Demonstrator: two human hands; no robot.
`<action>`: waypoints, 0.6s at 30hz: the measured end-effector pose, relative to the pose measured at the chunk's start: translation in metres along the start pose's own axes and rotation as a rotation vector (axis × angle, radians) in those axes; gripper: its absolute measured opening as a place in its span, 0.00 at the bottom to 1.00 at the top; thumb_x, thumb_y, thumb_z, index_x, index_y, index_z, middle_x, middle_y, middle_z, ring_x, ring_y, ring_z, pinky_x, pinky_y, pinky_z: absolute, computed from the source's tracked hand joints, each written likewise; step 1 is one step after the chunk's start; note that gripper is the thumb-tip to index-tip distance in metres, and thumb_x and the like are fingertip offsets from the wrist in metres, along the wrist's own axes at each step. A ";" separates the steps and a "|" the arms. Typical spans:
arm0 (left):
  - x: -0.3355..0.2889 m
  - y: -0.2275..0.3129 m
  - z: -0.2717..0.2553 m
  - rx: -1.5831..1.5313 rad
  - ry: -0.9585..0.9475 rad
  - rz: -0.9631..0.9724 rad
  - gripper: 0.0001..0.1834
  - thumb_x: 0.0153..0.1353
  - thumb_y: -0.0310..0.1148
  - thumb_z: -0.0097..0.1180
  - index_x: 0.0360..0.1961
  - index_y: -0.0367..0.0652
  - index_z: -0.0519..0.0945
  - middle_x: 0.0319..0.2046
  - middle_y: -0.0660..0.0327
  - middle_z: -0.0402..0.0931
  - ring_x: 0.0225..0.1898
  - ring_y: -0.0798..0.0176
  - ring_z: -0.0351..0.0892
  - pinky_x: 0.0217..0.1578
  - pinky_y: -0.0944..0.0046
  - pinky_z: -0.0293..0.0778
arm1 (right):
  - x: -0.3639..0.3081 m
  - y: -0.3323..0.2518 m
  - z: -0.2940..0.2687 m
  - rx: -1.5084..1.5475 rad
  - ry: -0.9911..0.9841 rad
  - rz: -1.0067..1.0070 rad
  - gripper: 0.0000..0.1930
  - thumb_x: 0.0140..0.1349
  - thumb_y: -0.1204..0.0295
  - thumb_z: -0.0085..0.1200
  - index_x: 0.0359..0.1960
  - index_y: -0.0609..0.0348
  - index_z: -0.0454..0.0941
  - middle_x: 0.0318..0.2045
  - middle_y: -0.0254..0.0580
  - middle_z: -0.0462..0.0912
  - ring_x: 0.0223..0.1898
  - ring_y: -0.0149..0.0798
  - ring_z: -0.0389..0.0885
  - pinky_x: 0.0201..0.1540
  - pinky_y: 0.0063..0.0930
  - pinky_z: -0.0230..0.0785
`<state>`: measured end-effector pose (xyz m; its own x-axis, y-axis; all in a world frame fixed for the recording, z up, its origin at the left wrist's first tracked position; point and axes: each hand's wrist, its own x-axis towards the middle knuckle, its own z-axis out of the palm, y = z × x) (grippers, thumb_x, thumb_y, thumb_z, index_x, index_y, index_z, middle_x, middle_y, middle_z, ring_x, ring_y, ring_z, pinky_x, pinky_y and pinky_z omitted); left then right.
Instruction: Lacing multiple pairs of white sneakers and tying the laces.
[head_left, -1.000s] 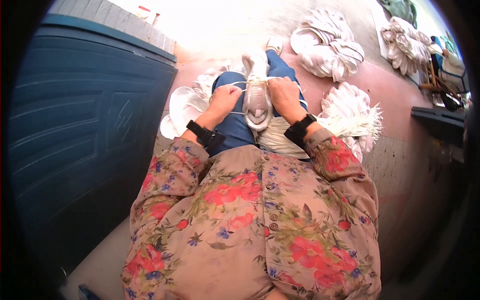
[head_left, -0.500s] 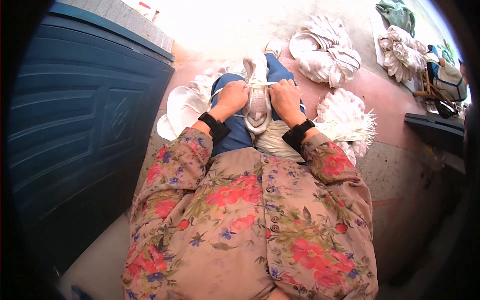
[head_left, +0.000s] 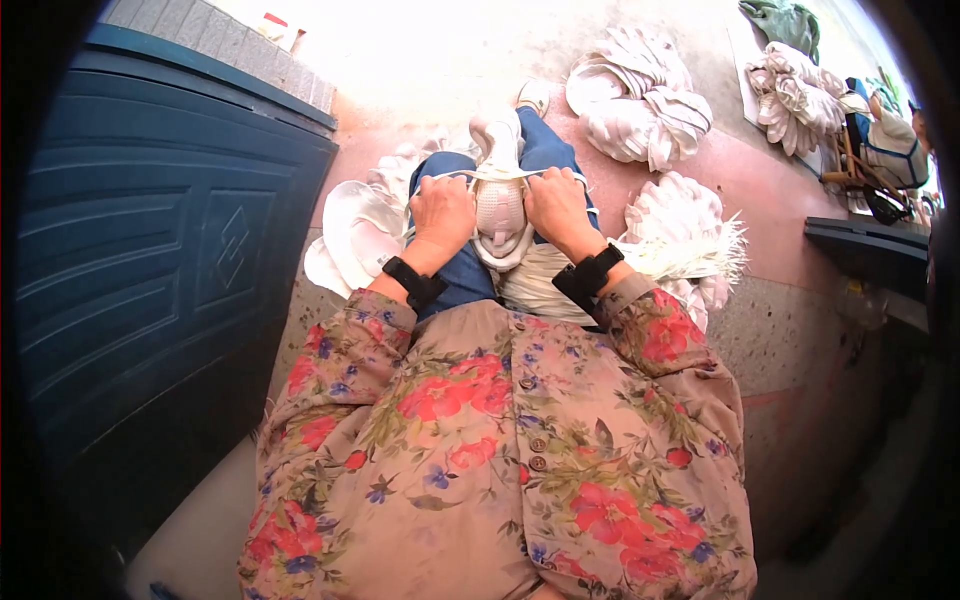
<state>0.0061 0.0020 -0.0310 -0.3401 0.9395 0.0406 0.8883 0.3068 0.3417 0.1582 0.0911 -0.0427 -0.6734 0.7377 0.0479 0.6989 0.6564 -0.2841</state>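
A white shoe upper [head_left: 500,208] lies lengthwise between my blue-trousered knees. Across it runs a pale flat shoelace [head_left: 500,174], stretched nearly straight from one hand to the other. My left hand [head_left: 445,212] is closed on the lace at the left of the upper. On the other side, my right hand [head_left: 558,208] grips the lace with curled fingers. The fingertips of both hands are mostly hidden from above. Under my right forearm, a bundle of cream laces [head_left: 540,287] rests at my lap.
Piles of white shoe uppers lie left of my legs [head_left: 355,232], right [head_left: 680,205] and farther ahead [head_left: 645,110]. Fringed lace ends [head_left: 705,252] spread over the right pile. A dark blue panelled door [head_left: 180,220] stands at left. Another stack of uppers [head_left: 795,95] sits far right.
My hands have moved slightly farther apart, the left one outward, with the lace still stretched between them. The whole view has shifted a little.
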 end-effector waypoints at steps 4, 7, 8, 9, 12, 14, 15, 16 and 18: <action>0.009 -0.001 0.003 -0.122 -0.054 -0.088 0.14 0.48 0.32 0.51 0.36 0.38 0.76 0.29 0.54 0.76 0.35 0.51 0.72 0.36 0.57 0.67 | 0.000 0.003 0.005 0.051 0.041 -0.027 0.08 0.47 0.73 0.47 0.22 0.63 0.76 0.27 0.50 0.75 0.35 0.49 0.70 0.37 0.40 0.63; 0.016 -0.001 0.007 -0.341 -0.123 -0.263 0.14 0.47 0.30 0.51 0.36 0.39 0.77 0.27 0.52 0.76 0.30 0.51 0.75 0.34 0.59 0.69 | 0.001 0.006 0.012 0.142 0.041 -0.037 0.07 0.48 0.75 0.45 0.25 0.65 0.76 0.26 0.52 0.74 0.33 0.51 0.71 0.37 0.40 0.65; 0.017 -0.002 0.008 -0.451 -0.143 -0.275 0.14 0.46 0.31 0.52 0.36 0.40 0.78 0.26 0.51 0.76 0.29 0.51 0.75 0.34 0.60 0.70 | 0.001 0.004 0.013 0.273 0.124 -0.020 0.06 0.48 0.76 0.45 0.25 0.64 0.74 0.25 0.52 0.74 0.32 0.52 0.71 0.36 0.40 0.64; 0.018 -0.003 0.009 -0.561 -0.163 -0.286 0.13 0.46 0.31 0.53 0.35 0.40 0.78 0.25 0.50 0.76 0.28 0.51 0.76 0.33 0.60 0.71 | 0.001 0.003 0.013 0.404 0.207 -0.003 0.05 0.47 0.78 0.45 0.26 0.64 0.72 0.24 0.52 0.73 0.31 0.52 0.71 0.35 0.40 0.64; 0.014 0.007 -0.002 -0.300 -0.135 -0.088 0.12 0.47 0.31 0.53 0.33 0.38 0.78 0.27 0.49 0.76 0.30 0.50 0.76 0.33 0.59 0.70 | -0.003 0.003 0.010 0.515 0.194 0.123 0.03 0.47 0.79 0.46 0.25 0.62 0.68 0.23 0.51 0.72 0.31 0.52 0.71 0.33 0.41 0.63; 0.023 0.011 -0.008 -0.269 -0.059 0.010 0.11 0.47 0.31 0.53 0.31 0.37 0.78 0.27 0.49 0.76 0.30 0.50 0.76 0.33 0.58 0.70 | -0.005 0.004 0.012 0.544 0.215 0.134 0.04 0.47 0.79 0.47 0.24 0.61 0.66 0.23 0.50 0.72 0.30 0.52 0.71 0.32 0.41 0.62; 0.029 0.013 -0.011 -0.237 0.019 0.100 0.10 0.47 0.31 0.52 0.30 0.37 0.78 0.27 0.49 0.76 0.31 0.50 0.76 0.33 0.58 0.70 | -0.006 0.004 0.012 0.574 0.232 0.141 0.05 0.46 0.79 0.48 0.23 0.61 0.64 0.22 0.50 0.71 0.29 0.52 0.71 0.32 0.42 0.62; 0.041 0.019 -0.012 -0.315 0.019 0.082 0.10 0.46 0.31 0.52 0.29 0.38 0.77 0.28 0.49 0.75 0.33 0.49 0.75 0.34 0.57 0.70 | -0.006 0.005 0.012 0.587 0.221 0.159 0.05 0.47 0.77 0.49 0.23 0.60 0.65 0.22 0.50 0.71 0.29 0.52 0.70 0.31 0.42 0.62; 0.055 0.026 -0.010 -0.295 -0.034 0.181 0.10 0.46 0.31 0.52 0.31 0.38 0.77 0.28 0.49 0.75 0.33 0.49 0.75 0.35 0.56 0.70 | -0.005 0.003 0.013 0.576 0.217 0.150 0.05 0.47 0.77 0.49 0.23 0.60 0.65 0.21 0.50 0.71 0.29 0.52 0.70 0.31 0.41 0.62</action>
<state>0.0076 0.0597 -0.0102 -0.1697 0.9808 0.0957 0.8043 0.0818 0.5885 0.1604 0.0878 -0.0563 -0.4716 0.8701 0.1431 0.4995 0.3973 -0.7699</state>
